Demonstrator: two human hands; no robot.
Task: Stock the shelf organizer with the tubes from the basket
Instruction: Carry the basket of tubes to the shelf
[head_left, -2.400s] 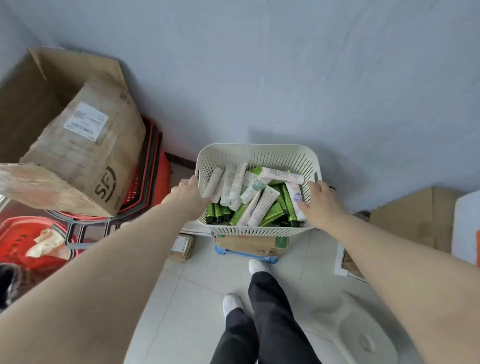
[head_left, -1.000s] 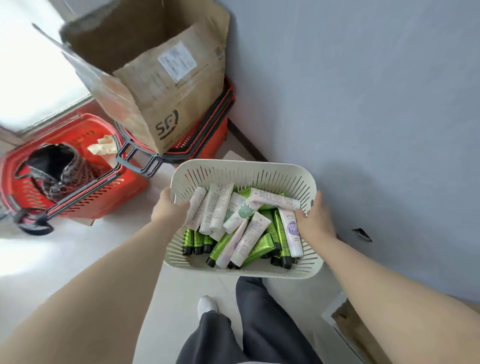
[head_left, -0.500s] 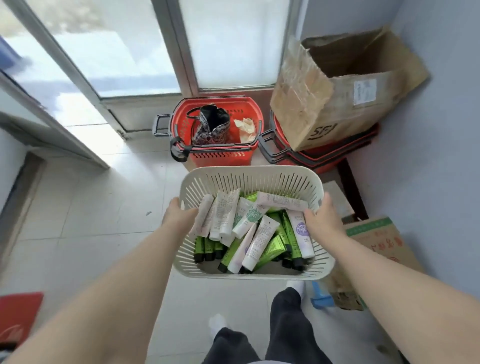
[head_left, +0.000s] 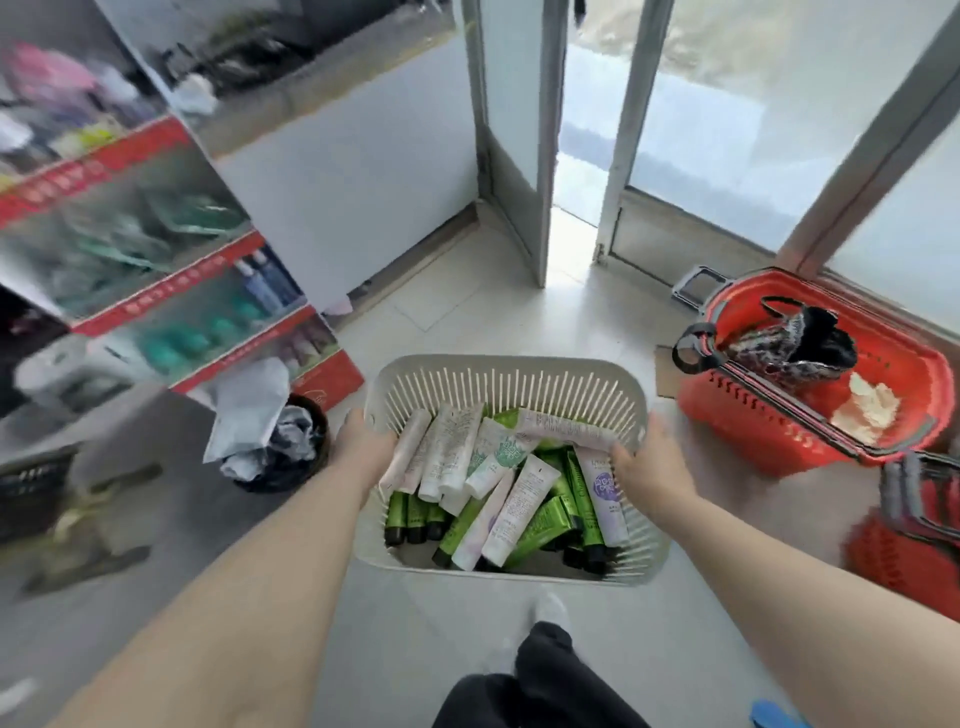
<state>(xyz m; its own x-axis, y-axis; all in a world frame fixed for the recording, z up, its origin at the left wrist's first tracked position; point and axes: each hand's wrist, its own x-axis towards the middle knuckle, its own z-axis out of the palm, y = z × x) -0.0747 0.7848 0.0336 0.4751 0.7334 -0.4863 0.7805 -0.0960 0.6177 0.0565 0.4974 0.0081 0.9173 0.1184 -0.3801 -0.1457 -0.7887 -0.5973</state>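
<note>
Carrying step: left hand (head_left: 363, 447) and right hand (head_left: 649, 467) gripped opposite rims of basket (head_left: 498, 384) full of tubes (head_left: 519, 499). Next, probably: bring basket to blurred shelves (head_left: 156, 291) at left.

We get bright daylight through the glass doors (head_left: 727, 119), blown out near the gap. Shelves (head_left: 130, 249) on the left smear with heavy motion blur, and the red basket (head_left: 810, 415) is soft too. The white basket (head_left: 501, 379) at centre is fairly sharp. Wide-angle bends straight lines at the edges. Shadows are soft.
</note>
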